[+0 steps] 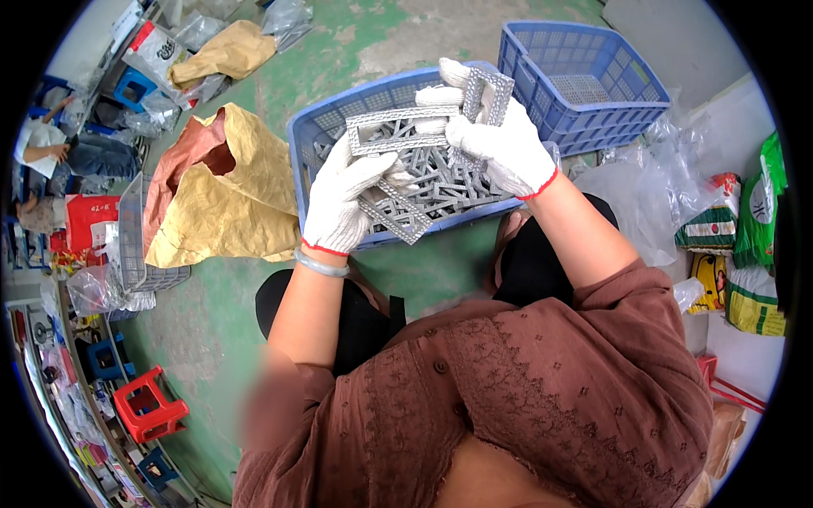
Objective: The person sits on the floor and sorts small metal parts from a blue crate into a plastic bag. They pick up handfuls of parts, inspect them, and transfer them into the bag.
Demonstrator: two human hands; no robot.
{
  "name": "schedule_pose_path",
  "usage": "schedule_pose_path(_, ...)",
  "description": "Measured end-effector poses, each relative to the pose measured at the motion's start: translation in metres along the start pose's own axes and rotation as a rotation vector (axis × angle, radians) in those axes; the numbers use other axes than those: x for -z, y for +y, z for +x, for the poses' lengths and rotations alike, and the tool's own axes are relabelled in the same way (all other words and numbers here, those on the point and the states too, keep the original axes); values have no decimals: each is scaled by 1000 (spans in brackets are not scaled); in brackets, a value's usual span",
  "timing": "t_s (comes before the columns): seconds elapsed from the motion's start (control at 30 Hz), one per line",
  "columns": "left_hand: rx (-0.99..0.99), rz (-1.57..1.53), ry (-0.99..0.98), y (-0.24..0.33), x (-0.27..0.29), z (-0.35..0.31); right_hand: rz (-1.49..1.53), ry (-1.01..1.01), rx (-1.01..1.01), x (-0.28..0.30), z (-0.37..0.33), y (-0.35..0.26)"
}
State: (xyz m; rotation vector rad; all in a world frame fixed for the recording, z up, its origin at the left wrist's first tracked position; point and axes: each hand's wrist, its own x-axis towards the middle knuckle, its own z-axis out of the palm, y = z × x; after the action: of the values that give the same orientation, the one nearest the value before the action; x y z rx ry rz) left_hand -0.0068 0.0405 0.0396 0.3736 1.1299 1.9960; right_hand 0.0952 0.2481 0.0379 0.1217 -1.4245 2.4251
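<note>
Both my hands wear white knit gloves with red cuffs and are raised over a blue plastic basket (364,96). My left hand (340,199) is closed on grey rectangular frames with a dotted texture. One frame (398,146) lies level between my hands, its right end at my right fingers; another frame (413,229) slants down below my left fingers. My right hand (515,152) is closed around an upright grey frame (505,91). Several similar grey pieces (457,182) lie jumbled in the basket. My gloves hide parts of the held frames.
Another blue basket (584,114) stands at the far right. A yellow-brown sack (220,216) lies open on the left, beside a grey basket (127,229). A red stool (151,405) stands at lower left. Clear plastic bags (631,195) and green packages (758,212) are on the right.
</note>
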Motion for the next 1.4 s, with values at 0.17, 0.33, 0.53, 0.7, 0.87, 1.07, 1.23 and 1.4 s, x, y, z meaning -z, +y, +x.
schedule_pose_path(0.17,61,-215,-68,0,-6,0,-677,-81,290,-1,4,-1)
schedule_pose_path(0.33,85,-487,-112,1,-3,3,-829,-150,359,-21,-8,-11)
schedule_pose_path(0.53,34,-372,136,0,-6,3,-876,-209,355,-17,-7,-9)
schedule_pose_path(0.7,-104,-210,165,16,7,-3,-416,-123,117,-6,4,-5)
schedule_pose_path(0.87,-374,25,221,91,30,-4,-401,115,-43,8,14,-6)
schedule_pose_path(1.07,-849,850,624,228,122,9,-443,136,-21,11,16,0)
schedule_pose_path(1.23,-882,1335,1051,281,185,15,-510,95,-74,13,19,-1)
schedule_pose_path(1.4,-467,1071,874,244,218,8,-531,116,-73,19,23,5)
